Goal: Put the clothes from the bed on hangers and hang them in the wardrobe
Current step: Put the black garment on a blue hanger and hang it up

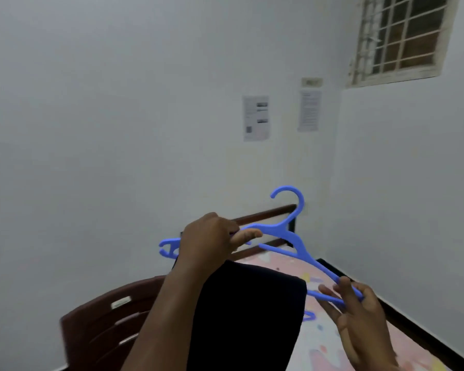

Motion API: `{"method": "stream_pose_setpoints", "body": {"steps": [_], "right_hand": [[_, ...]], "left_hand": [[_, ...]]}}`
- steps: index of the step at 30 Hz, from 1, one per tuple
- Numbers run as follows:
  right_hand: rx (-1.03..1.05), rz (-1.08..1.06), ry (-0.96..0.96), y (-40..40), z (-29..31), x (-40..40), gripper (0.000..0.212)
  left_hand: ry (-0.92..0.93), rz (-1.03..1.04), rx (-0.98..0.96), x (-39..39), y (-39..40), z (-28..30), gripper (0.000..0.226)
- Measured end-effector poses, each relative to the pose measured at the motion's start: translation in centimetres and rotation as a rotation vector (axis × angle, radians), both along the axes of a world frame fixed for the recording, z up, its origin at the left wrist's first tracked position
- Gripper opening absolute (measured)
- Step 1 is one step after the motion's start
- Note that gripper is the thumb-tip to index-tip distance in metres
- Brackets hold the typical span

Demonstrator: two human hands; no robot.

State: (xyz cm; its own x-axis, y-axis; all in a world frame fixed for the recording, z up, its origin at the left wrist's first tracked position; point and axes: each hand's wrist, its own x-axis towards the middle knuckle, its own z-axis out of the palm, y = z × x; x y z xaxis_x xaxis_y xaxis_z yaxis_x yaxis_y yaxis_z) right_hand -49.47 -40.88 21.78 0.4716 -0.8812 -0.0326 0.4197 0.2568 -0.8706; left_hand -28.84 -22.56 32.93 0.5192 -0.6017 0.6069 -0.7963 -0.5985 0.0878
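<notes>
Fingers (248, 235) of the left hand (212, 236) curl round the blue hanger (289, 231); the right hand (359, 317) pinches its far end.
Dark garment (247, 311) drapes low centre, above the patterned bed (332, 352); best keep the hanger level while settling the cloth evenly.

Dim flat light, soft blur, edges warped.

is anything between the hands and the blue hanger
No. The left hand grips the blue hanger near its left end, and the right hand holds its right end. A dark garment drapes over the left forearm.
</notes>
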Motion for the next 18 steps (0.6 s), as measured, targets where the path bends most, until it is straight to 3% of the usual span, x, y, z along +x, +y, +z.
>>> {"method": "stream_pose_setpoints", "body": {"steps": [2, 5, 9, 11, 13, 15, 16, 18], "right_hand": [[0.031, 0.095, -0.062, 2.6, -0.2, 1.5, 0.052], [0.069, 0.146, -0.141, 6.5, -0.2, 4.6, 0.048], [0.051, 0.231, -0.163, 9.7, 0.9, 8.4, 0.069], [-0.008, 0.255, -0.177, 10.9, 1.6, 10.3, 0.062], [-0.046, 0.262, -0.225, 12.2, 2.6, 12.3, 0.046], [-0.052, 0.295, -0.293, 13.3, 3.6, 14.1, 0.026], [-0.048, 0.31, -0.32, 13.6, 4.1, 15.0, 0.02], [-0.044, 0.339, -0.339, 14.1, 4.8, 16.5, 0.023]], "left_hand": [[-0.047, 0.049, 0.025, 0.6, 3.0, 0.9, 0.076], [-0.114, 0.13, 0.032, 1.4, 7.4, 2.1, 0.082], [-0.208, 0.247, 0.029, 3.4, 12.0, 3.2, 0.085], [-0.257, 0.289, -0.013, 4.4, 14.3, 3.4, 0.082], [-0.284, 0.301, -0.205, 4.4, 16.6, 3.2, 0.066], [-0.32, 0.4, -0.558, 4.1, 19.1, 2.1, 0.039], [-0.305, 0.492, -0.757, 3.8, 20.4, 1.4, 0.04], [-0.128, 0.58, -1.199, 3.5, 23.2, -0.5, 0.064]]}}
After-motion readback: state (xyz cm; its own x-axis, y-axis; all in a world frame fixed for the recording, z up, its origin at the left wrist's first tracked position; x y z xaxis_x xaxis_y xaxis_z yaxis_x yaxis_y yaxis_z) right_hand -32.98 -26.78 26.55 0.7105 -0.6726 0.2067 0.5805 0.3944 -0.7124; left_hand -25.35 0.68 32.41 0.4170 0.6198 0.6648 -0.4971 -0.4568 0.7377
